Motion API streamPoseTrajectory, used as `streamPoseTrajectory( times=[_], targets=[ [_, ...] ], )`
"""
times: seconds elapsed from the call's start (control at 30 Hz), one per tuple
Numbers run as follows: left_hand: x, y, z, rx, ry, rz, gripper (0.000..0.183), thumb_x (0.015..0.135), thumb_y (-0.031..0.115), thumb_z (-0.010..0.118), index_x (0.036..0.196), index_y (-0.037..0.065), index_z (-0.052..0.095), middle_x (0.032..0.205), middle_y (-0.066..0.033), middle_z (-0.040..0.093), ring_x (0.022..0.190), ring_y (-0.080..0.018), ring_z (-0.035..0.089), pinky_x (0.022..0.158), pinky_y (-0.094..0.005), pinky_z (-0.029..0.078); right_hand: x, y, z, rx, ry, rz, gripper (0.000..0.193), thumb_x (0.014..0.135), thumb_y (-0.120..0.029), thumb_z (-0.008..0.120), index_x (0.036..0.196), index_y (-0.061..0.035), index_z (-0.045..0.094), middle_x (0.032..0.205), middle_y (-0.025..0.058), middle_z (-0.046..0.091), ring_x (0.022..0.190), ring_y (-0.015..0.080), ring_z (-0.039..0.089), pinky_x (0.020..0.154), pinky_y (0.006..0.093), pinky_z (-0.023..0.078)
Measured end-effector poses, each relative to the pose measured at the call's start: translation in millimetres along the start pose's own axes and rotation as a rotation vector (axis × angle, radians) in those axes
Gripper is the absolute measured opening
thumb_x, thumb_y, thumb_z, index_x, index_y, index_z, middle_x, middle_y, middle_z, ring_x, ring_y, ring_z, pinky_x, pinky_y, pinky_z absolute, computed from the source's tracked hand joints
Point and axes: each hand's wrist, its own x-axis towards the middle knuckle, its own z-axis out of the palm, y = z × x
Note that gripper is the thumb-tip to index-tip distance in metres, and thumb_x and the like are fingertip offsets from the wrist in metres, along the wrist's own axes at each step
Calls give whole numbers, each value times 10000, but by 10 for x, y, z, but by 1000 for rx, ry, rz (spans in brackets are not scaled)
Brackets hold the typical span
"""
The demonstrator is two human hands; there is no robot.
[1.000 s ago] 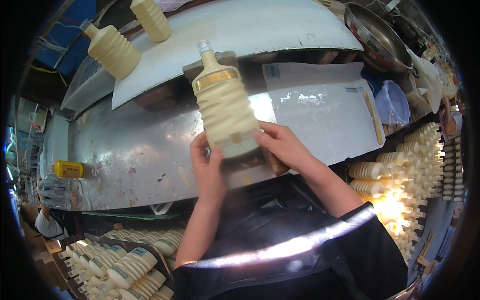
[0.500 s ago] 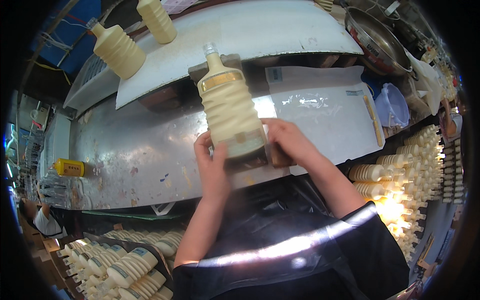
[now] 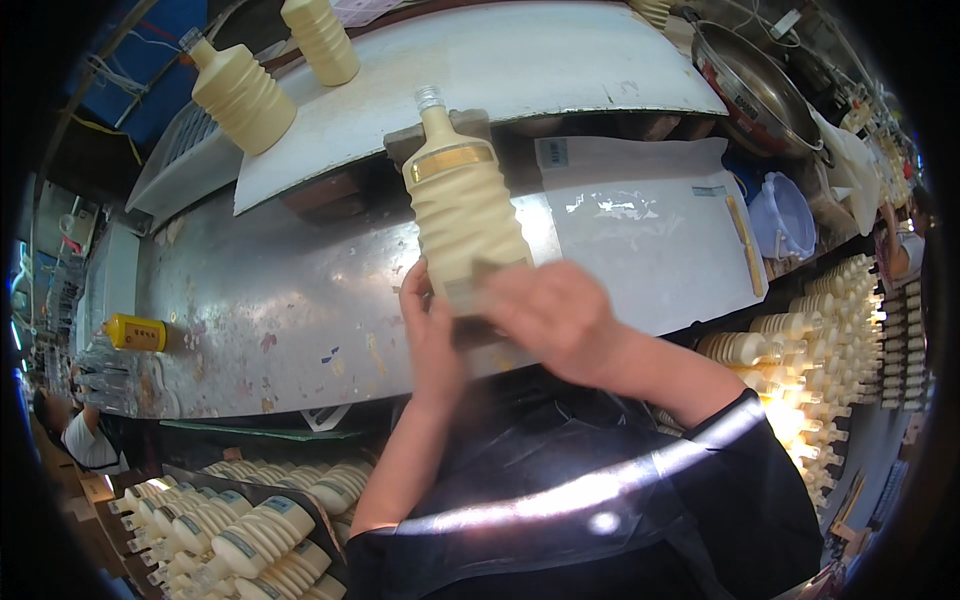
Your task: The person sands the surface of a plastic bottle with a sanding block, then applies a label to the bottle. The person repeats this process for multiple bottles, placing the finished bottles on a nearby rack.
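A cream bottle with a rippled body, clear threaded neck and gold band leans against a dark brownish block. My left hand grips the bottle's lower left edge, thumb in front and fingers along its side. Across the lower front of the bottle is my right hand, smeared by motion. Its fingers point left onto the bottle's surface; whether it holds something cannot be made out. Part of the bottle's bottom label is hidden behind this hand.
Two similar cream bottles stand at the far left beside a white board. A translucent sheet, a yellowish strip, a lilac bucket and a metal pan lie rightward. A yellow bottle sits left. Rows of bottles flank me.
My right hand has moved left from beside the bottle's lower right edge to across its lower front. The left hand stays on the bottle, which has barely shifted.
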Motion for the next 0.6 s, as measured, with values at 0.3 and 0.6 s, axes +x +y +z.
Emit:
streamPoseTrajectory(
  times=[0.3,0.6],
  targets=[
    [77,-62,-5,490,120,172,559,1059,400,428,1416,-29,459,1318,-157,508,1264,-275,456,1109,-421,337,-45,-129,195,493,178,895,365,929,-73,565,1280,-9,485,1030,239,644,941,416,662,831,464,533],
    [68,-139,49,423,99,155,566,1080,339,380,1496,-44,356,1424,-178,451,1369,-281,384,1166,-402,284,-620,180,350,472,213,1021,370,943,-103,513,1285,34,479,1202,211,589,1157,321,568,1023,403,442]
  ],
)
